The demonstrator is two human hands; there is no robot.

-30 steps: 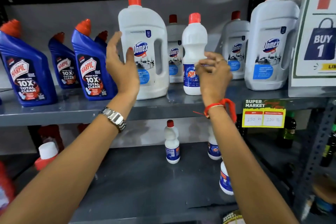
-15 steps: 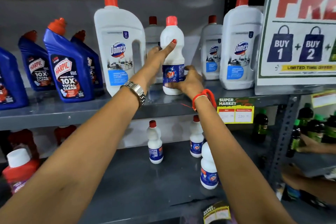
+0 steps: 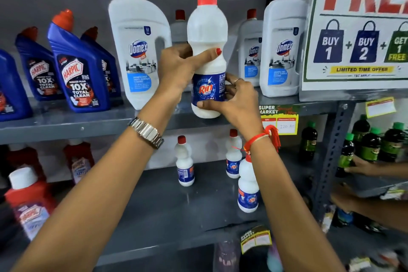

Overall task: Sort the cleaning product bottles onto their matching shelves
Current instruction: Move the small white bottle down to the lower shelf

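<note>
Both hands held the Rin bottle (image 3: 207, 51).
The left hand (image 3: 178, 68) gripped its waist, the right hand (image 3: 234, 99) its label, above the upper shelf (image 3: 88, 123).

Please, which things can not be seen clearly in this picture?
Head view only:
- Price tag: numbers too small, partly behind the right hand.
- Sale sign: cut by the right edge.
- Red bottle: label blurred.
- Rin bottle: its base against the shelf unclear; left hand covers its side.

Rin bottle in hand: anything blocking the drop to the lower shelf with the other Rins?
Little visible. Both hands, left hand and right hand, hold the Rin bottle in front of the upper shelf edge. The lower shelf shows bare space left of the three small Rin bottles.
</note>
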